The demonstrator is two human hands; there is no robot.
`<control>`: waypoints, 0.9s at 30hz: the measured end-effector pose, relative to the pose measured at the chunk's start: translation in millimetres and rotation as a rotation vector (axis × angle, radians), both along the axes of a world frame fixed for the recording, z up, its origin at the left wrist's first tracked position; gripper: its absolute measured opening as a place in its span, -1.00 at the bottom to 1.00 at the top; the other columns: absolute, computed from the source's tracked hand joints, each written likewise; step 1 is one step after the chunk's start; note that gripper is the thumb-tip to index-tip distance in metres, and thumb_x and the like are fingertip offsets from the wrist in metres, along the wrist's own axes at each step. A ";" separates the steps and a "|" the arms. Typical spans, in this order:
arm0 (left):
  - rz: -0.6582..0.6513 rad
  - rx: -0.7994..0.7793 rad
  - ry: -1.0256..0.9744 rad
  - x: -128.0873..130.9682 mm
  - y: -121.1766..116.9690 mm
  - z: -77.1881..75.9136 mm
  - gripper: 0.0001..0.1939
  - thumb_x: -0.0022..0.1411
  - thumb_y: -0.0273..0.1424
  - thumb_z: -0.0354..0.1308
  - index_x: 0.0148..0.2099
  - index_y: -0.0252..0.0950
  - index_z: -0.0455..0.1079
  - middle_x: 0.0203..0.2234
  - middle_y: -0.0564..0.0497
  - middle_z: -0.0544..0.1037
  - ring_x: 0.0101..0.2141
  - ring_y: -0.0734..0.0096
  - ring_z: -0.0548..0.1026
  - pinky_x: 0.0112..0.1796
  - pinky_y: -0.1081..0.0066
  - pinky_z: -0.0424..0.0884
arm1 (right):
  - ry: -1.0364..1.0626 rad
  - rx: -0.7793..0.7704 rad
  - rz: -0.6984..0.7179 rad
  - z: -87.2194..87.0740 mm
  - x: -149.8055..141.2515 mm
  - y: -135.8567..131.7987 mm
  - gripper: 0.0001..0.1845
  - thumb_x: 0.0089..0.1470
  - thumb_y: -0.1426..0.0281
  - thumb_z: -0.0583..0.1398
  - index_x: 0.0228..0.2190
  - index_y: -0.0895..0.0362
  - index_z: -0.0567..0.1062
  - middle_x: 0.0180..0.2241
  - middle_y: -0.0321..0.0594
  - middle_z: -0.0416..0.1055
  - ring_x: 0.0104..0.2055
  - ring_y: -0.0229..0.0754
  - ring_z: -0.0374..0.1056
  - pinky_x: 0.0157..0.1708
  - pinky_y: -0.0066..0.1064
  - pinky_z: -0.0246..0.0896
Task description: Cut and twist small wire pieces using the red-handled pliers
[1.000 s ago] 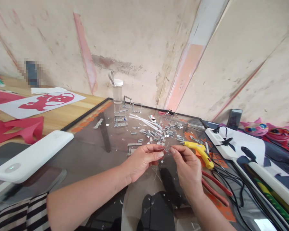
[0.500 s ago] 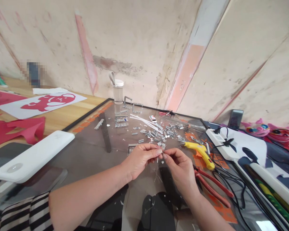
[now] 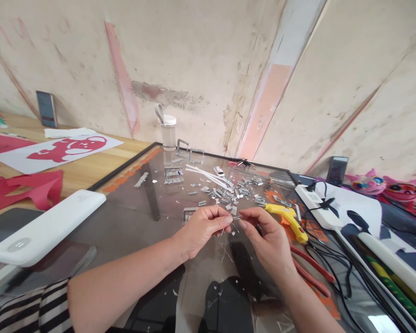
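My left hand (image 3: pixel 204 232) pinches a small thin wire-like piece (image 3: pixel 235 218) between thumb and forefinger, above the dark glass tabletop (image 3: pixel 125 231). To its right, my right hand (image 3: pixel 268 238) has thumb and forefinger closed at the other end of that piece. A narrow gap separates the fingertips. The piece is too small to make out fully. Just beyond the hands lies a heap of grey cut pieces (image 3: pixel 244 188) with white strips (image 3: pixel 208 176). Partly hidden behind my right hand are red-handled pliers (image 3: pixel 312 273). A yellow glue gun (image 3: pixel 286 215) lies beside them.
At the back stand a lidded clear jar (image 3: pixel 168 134) and small grey frame models (image 3: pixel 174 175). A white power bank-like block (image 3: pixel 48 226) lies left. A power strip (image 3: pixel 319 208) with black cables (image 3: pixel 333 259) runs along the right. A phone (image 3: pixel 337 171) leans at the back right.
My right hand has shifted slightly right, away from the left, so a gap shows between the fingertips. It now covers more of the pliers. My left hand stays nearly in place.
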State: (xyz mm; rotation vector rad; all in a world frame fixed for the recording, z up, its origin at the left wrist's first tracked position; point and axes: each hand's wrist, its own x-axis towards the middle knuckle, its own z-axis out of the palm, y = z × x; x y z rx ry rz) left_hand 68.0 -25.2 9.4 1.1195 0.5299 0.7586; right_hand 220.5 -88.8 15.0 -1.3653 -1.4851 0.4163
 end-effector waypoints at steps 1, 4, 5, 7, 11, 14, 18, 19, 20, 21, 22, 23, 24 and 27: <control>-0.003 0.015 0.007 0.0 -0.6 0.6 -0.80 0.00 -0.32 0.21 -0.47 -0.36 0.35 -0.63 0.09 0.39 -0.58 0.61 0.22 -0.48 0.52 0.11 | -0.051 0.004 0.004 1.0 0.5 0.1 -0.85 -0.01 0.35 0.17 -0.33 0.12 0.44 -0.41 -0.24 0.40 -0.36 -0.21 0.30 -0.32 -0.37 0.21; -0.005 0.050 0.033 0.4 -1.5 0.9 -0.81 0.00 -0.31 0.21 -0.47 -0.36 0.36 -0.63 0.09 0.39 -0.57 0.60 0.23 -0.48 0.52 0.12 | -0.129 0.007 0.014 3.4 1.7 0.3 -0.90 0.01 0.36 0.15 -0.40 0.12 0.44 -0.44 -0.26 0.39 -0.39 -0.23 0.28 -0.36 -0.40 0.19; 0.001 0.060 0.043 0.7 -1.4 0.4 -0.81 0.00 -0.31 0.20 -0.47 -0.36 0.36 -0.62 0.09 0.39 -0.57 0.60 0.23 -0.48 0.52 0.13 | -0.140 0.004 0.013 4.1 2.0 0.4 -0.90 0.01 0.36 0.14 -0.43 0.12 0.43 -0.46 -0.27 0.39 -0.41 -0.24 0.27 -0.38 -0.42 0.18; 0.024 0.081 0.067 1.4 -0.8 -1.0 -0.82 0.00 -0.32 0.20 -0.45 -0.36 0.38 -0.61 0.09 0.39 -0.56 0.60 0.24 -0.49 0.52 0.14 | -0.161 -0.001 0.012 5.3 2.1 0.3 -0.88 0.01 0.36 0.14 -0.49 0.12 0.41 -0.51 -0.30 0.36 -0.46 -0.27 0.25 -0.43 -0.45 0.16; 0.033 0.148 0.146 1.2 0.6 -1.9 -0.82 0.01 -0.31 0.18 -0.43 -0.36 0.38 -0.60 0.09 0.40 -0.59 0.60 0.25 -0.56 0.55 0.14 | -0.216 -0.008 0.014 7.0 0.7 -0.7 -0.86 0.02 0.37 0.12 -0.53 0.13 0.37 -0.55 -0.32 0.32 -0.49 -0.28 0.21 -0.46 -0.47 0.12; 0.016 0.239 0.202 -0.6 -0.4 0.2 -0.82 0.04 -0.31 0.15 -0.43 -0.35 0.37 -0.57 0.05 0.46 -0.60 0.59 0.29 -0.59 0.57 0.14 | -0.247 -0.023 -0.007 7.2 -1.1 -1.8 -0.86 0.02 0.39 0.11 -0.54 0.13 0.33 -0.56 -0.33 0.29 -0.49 -0.28 0.19 -0.45 -0.46 0.10; 0.048 0.330 0.231 -1.5 -5.9 2.4 -0.83 0.08 -0.33 0.11 -0.43 -0.35 0.36 -0.61 0.07 0.45 -0.62 0.59 0.33 -0.57 0.56 0.22 | -0.244 -0.099 -0.029 6.1 -3.1 -1.6 -0.84 0.02 0.38 0.10 -0.56 0.14 0.30 -0.58 -0.35 0.26 -0.50 -0.29 0.15 -0.48 -0.47 0.06; 0.066 0.337 0.234 -1.0 -7.4 2.1 -0.83 0.08 -0.33 0.11 -0.43 -0.35 0.35 -0.61 0.07 0.44 -0.63 0.59 0.33 -0.57 0.55 0.23 | -0.233 -0.119 -0.035 5.4 -3.2 -0.9 -0.83 0.02 0.38 0.10 -0.56 0.14 0.30 -0.59 -0.35 0.25 -0.51 -0.30 0.14 -0.49 -0.47 0.06; 0.083 0.330 0.237 -0.2 -8.7 1.4 -0.83 0.08 -0.33 0.11 -0.43 -0.35 0.35 -0.61 0.08 0.43 -0.64 0.59 0.33 -0.58 0.56 0.23 | -0.217 -0.138 -0.045 4.5 -3.0 0.0 -0.82 0.02 0.36 0.10 -0.57 0.14 0.30 -0.60 -0.36 0.24 -0.52 -0.30 0.12 -0.50 -0.48 0.05; 0.094 0.307 0.239 0.7 -9.7 0.2 -0.83 0.08 -0.33 0.11 -0.42 -0.35 0.34 -0.61 0.08 0.43 -0.65 0.60 0.33 -0.60 0.57 0.21 | -0.193 -0.158 -0.053 3.4 -2.4 1.1 -0.81 0.02 0.35 0.10 -0.57 0.14 0.30 -0.61 -0.36 0.22 -0.53 -0.31 0.11 -0.52 -0.48 0.04; 0.100 0.268 0.236 1.7 -10.3 -1.2 -0.83 0.08 -0.32 0.10 -0.42 -0.35 0.34 -0.61 0.08 0.43 -0.66 0.61 0.31 -0.63 0.58 0.19 | -0.157 -0.182 -0.051 2.2 -1.4 2.2 -0.81 0.01 0.34 0.11 -0.57 0.14 0.31 -0.62 -0.37 0.22 -0.54 -0.31 0.10 -0.53 -0.48 0.03; 0.097 0.215 0.229 2.7 -10.6 -2.8 -0.82 0.08 -0.32 0.11 -0.42 -0.35 0.32 -0.61 0.07 0.43 -0.68 0.62 0.30 -0.65 0.59 0.15 | -0.108 -0.208 -0.038 1.0 0.1 3.3 -0.80 0.00 0.32 0.12 -0.57 0.15 0.32 -0.62 -0.37 0.22 -0.55 -0.32 0.10 -0.53 -0.49 0.04; 0.089 0.158 0.214 3.4 -10.5 -4.3 -0.82 0.08 -0.31 0.11 -0.43 -0.35 0.31 -0.62 0.07 0.44 -0.68 0.63 0.28 -0.66 0.60 0.13 | -0.052 -0.232 -0.014 -0.1 1.8 4.2 -0.80 -0.01 0.30 0.13 -0.56 0.15 0.34 -0.61 -0.37 0.24 -0.55 -0.32 0.12 -0.53 -0.49 0.05; 0.046 0.003 0.133 3.8 -8.2 -7.4 -0.81 0.07 -0.33 0.14 -0.45 -0.35 0.29 -0.63 0.06 0.44 -0.69 0.68 0.24 -0.66 0.62 0.09 | 0.100 -0.265 0.099 -1.5 7.7 5.4 -0.79 0.00 0.26 0.14 -0.48 0.17 0.42 -0.53 -0.30 0.35 -0.48 -0.28 0.22 -0.44 -0.46 0.14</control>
